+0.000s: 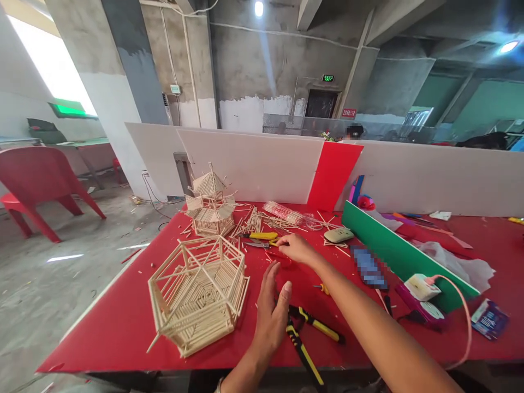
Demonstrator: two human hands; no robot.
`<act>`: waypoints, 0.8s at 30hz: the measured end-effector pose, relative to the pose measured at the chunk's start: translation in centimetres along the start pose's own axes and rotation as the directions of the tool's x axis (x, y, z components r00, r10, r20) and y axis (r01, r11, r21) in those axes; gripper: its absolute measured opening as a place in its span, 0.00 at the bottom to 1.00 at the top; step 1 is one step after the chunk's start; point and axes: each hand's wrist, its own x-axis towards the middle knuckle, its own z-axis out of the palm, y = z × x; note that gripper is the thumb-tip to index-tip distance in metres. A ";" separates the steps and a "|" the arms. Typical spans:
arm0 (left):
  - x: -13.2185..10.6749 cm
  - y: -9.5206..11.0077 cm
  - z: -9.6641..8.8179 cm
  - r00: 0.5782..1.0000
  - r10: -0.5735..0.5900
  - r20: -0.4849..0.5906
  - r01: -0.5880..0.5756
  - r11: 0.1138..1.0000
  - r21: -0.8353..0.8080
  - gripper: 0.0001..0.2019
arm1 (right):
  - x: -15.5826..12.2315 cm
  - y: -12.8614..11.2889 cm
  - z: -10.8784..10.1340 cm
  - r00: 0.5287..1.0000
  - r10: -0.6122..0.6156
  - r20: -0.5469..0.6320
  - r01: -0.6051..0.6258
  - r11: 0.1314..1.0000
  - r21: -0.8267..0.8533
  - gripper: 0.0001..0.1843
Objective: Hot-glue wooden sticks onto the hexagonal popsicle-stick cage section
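Observation:
My right hand [297,249] reaches across the red table, its fingers curled together at the yellow handle end of the scissors [258,244]. A yellow utility knife [263,236] lies just behind them. Closer to me, my left hand [271,314] is raised above the table, thumb apart from the stretched fingers, holding nothing. To its left stands a polygonal stick frame [196,327] with a patterned stick base and open sides. Behind that is a small tiered stick pagoda [210,210]. Black-and-yellow pliers [301,349] lie partly behind my left hand.
Loose sticks [254,219] and a bagged bundle of sticks [282,212] lie at the back. A computer mouse [339,234] is right of them. A green board [403,254] stands beside a corded white charger [421,286]. White partitions [254,166] line the table's far edge.

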 end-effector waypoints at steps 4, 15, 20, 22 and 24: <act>1.9 -1.5 0.5 0.999 -0.017 -0.047 0.016 1.000 -0.021 0.26 | 9.0 -1.2 1.8 0.991 0.131 0.011 -0.127 0.977 -0.173 0.18; 2.8 -3.5 -0.3 0.994 -0.102 -0.047 0.101 0.994 -0.032 0.25 | 21.0 -2.5 6.3 0.933 0.351 0.080 -0.300 0.881 -0.366 0.20; 2.6 -4.0 0.0 0.991 -0.076 -0.109 0.071 0.996 -0.047 0.24 | 21.5 -1.4 5.5 0.943 0.316 0.100 -0.271 0.908 -0.320 0.19; 2.7 -3.5 0.0 0.991 -0.081 -0.104 0.075 0.996 -0.056 0.23 | 21.5 -1.1 4.7 0.954 0.283 0.102 -0.243 0.925 -0.292 0.19; 2.9 -2.8 -0.2 0.994 -0.084 -0.071 0.080 0.995 -0.061 0.22 | 21.3 -1.0 3.7 0.965 0.248 0.087 -0.217 0.938 -0.271 0.20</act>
